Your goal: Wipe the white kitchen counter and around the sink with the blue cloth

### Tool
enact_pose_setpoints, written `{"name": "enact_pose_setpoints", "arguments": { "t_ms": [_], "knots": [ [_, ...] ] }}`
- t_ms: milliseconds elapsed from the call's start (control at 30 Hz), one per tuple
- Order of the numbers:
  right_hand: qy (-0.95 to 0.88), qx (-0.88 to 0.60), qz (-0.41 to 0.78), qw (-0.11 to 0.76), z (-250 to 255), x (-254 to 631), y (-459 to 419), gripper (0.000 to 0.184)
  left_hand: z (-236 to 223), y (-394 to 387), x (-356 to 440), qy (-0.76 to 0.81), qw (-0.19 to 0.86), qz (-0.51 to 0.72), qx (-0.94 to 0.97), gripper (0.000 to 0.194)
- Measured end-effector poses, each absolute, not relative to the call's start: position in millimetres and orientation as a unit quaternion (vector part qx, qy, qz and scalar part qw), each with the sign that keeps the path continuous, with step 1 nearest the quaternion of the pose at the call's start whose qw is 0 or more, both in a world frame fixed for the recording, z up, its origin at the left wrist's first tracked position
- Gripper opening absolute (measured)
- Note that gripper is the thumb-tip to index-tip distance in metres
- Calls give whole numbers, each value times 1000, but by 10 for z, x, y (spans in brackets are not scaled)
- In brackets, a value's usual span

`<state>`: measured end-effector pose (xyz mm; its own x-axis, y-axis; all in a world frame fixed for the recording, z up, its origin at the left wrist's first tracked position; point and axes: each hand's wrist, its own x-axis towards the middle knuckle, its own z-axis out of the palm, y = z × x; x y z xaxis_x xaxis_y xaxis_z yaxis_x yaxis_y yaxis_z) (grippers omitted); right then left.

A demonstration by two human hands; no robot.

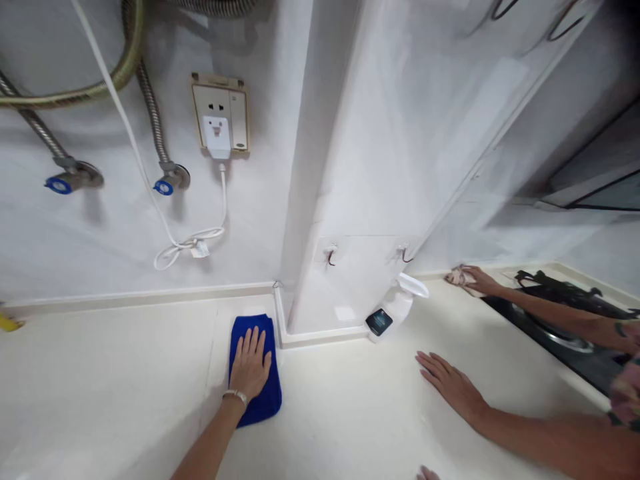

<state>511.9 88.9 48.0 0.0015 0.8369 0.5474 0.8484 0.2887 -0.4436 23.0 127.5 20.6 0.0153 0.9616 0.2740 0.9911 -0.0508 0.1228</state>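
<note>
My left hand point(251, 363), with a bracelet at the wrist, lies flat with fingers stretched out on a folded blue cloth point(270, 393). The cloth rests on the white countertop point(125, 380), close to the corner of the projecting wall. Only a bit of my right hand point(427, 474) shows at the bottom edge; most of its fingers are out of frame. A white spray bottle point(397, 310) with a dark label leans by the foot of the projecting wall, apart from both hands.
On the right, a co-worker's hand point(453, 387) rests on the counter; the other holds a crumpled cloth point(457, 275) beside a black gas stove point(550, 333). A plugged socket point(220, 113), a dangling white cord point(223, 200) and valves point(167, 183) are on the wall.
</note>
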Motion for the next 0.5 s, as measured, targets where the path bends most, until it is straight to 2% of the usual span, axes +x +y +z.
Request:
{"name": "enact_pose_setpoints", "arguments": {
  "t_ms": [67, 133, 300, 367, 500],
  "knots": [
    [-704, -605, 10, 372, 690, 5266, 1288, 88, 260, 1519, 317, -689, 36, -140, -711, 58],
    [-699, -616, 18, 363, 649, 5348, 1431, 86, 303, 1727, 367, -692, 22, -134, -709, 58],
    [-695, -635, 7, 338, -66, 5315, 1059, 82, 318, 2080, 334, -678, -4, -123, -725, 60],
    [-698, -638, 0, 327, -203, 5298, 995, 81, 299, 2182, 291, -673, -10, -121, -729, 61],
    [-711, -630, -14, 313, 35, 5250, 1144, 82, 279, 2372, 219, -675, -18, -115, -729, 62]
  ]
}}
